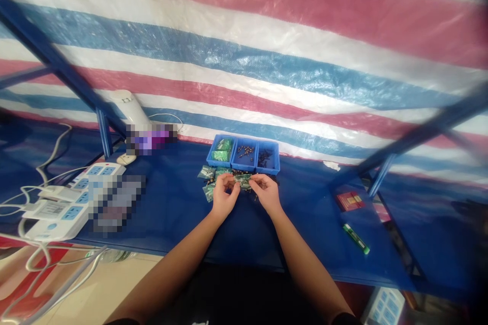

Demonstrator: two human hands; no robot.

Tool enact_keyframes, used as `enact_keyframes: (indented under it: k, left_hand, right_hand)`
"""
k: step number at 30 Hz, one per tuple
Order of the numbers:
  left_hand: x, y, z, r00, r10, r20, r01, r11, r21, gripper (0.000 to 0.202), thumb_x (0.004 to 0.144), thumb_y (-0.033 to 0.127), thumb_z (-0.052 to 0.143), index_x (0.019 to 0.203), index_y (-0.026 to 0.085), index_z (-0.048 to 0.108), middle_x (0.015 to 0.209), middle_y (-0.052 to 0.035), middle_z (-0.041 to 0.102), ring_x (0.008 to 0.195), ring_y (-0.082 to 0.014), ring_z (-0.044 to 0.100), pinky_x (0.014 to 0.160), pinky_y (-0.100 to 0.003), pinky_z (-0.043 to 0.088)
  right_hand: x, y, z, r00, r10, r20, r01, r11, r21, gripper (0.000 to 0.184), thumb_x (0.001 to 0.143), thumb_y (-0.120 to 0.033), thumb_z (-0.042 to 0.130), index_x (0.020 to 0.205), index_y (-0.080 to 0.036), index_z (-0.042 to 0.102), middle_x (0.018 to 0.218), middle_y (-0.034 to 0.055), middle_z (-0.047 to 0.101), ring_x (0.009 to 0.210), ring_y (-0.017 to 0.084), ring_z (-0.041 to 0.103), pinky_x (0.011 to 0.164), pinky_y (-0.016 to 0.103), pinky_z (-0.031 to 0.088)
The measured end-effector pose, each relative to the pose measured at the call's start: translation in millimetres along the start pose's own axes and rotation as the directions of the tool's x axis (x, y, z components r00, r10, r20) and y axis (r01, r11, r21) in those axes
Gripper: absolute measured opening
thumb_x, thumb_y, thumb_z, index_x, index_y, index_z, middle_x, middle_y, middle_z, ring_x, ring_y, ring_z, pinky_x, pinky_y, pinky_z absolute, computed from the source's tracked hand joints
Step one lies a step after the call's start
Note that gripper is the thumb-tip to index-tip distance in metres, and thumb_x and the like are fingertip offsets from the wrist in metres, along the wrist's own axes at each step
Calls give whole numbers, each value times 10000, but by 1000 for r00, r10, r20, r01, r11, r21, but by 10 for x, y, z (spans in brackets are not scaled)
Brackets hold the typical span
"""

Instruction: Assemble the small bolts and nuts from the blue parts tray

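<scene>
Left hand (224, 197), right hand (267, 194) pinch part (243, 180); flanks open.

No legible text is showing. Markings on the red packet (349, 200), the power strip (57, 212) and the green part (243, 180) are appearing too small to read.

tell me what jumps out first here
The red, white and blue striped tarp fills the background. At centre, the left hand and right hand pinch a small green part over the blue table, near a blue three-bin tray. White power strips sit far left.
</scene>
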State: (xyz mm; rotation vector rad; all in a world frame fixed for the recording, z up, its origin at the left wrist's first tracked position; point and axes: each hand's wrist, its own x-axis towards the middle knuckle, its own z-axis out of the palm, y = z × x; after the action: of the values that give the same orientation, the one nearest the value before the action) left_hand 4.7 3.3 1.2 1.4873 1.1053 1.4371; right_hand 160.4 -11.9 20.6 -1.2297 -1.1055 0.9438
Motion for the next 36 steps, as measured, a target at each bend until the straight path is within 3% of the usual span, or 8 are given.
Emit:
enact_keyframes:
  k: [4, 10, 15, 20, 24, 27, 33, 36]
  left_hand:
    - [3, 7, -12, 996, 33, 77, -40, 995, 92, 274, 851, 301, 600, 1103, 204, 551, 815, -16, 609, 657, -121, 592, 653, -258, 503]
    - [-4, 52, -23, 976, 130, 174, -172, 952, 253, 114, 866, 289, 577, 862, 182, 618, 772, -23, 636, 638, -125, 577, 638, -258, 480]
    - [-24, -28, -18, 994, 102, 39, -108, 975, 194, 125, 866, 295, 584, 918, 186, 617, 808, -34, 649, 654, -139, 622, 646, -268, 510]
    - [-5, -96, -12, 997, 20, -81, -13, 997, 82, 169, 872, 336, 585, 954, 189, 603, 767, -22, 639, 619, -140, 641, 606, -265, 527]
    - [28, -41, -21, 988, 129, -86, -112, 976, 186, 168, 862, 333, 599, 931, 183, 634, 864, -49, 630, 692, -139, 620, 654, -274, 525]
    - [27, -24, -38, 981, 179, -79, -151, 949, 277, 162, 851, 322, 613, 930, 187, 655, 779, -25, 589, 672, -133, 576, 666, -276, 508]
    - [-36, -52, -77, 995, 100, -9, -98, 987, 131, 239, 924, 340, 487, 999, 177, 646, 748, -31, 632, 603, -128, 586, 613, -265, 501]
    - [-37, -36, -70, 994, 108, 1, -107, 987, 119, 222, 917, 337, 498, 951, 178, 649, 835, -51, 660, 646, -132, 606, 652, -277, 517]
  right_hand:
    - [-5, 8, -11, 1000, -18, 6, 18, 999, 31, 182, 786, -333, 667, 903, -202, 713, 853, 52, 697, 729, 190, 645, 681, 324, 536]
    - [-31, -14, -1, 996, -85, -26, 84, 996, -28, 202, 787, -331, 670, 940, -206, 712, 874, 54, 694, 776, 197, 645, 703, 326, 525]
    - [-21, -22, 9, 999, -43, -24, 44, 999, 19, 327, 789, -354, 668, 1083, -210, 668, 950, 69, 701, 829, 205, 657, 722, 331, 532]
    - [-15, -38, -10, 1000, 10, 28, -8, 997, -74, 241, 800, -398, 646, 909, -192, 709, 840, 57, 704, 732, 195, 643, 689, 329, 527]
    - [-15, -45, -19, 1000, 1, -2, -1, 997, -76, 252, 785, -431, 652, 857, -194, 703, 774, 41, 699, 686, 187, 637, 673, 325, 527]
    - [-9, -47, -13, 997, 69, 31, -69, 998, 13, 280, 765, -447, 674, 873, -189, 691, 692, 33, 693, 609, 183, 640, 628, 327, 529]
    - [-5, -73, -16, 996, 94, 2, -94, 995, 42, 348, 843, -495, 564, 872, -180, 709, 761, 59, 720, 614, 179, 647, 567, 295, 496]
    - [-5, -65, -15, 997, 80, -21, -80, 996, 25, 290, 784, -462, 649, 846, -184, 704, 765, 48, 717, 652, 184, 649, 615, 299, 515]
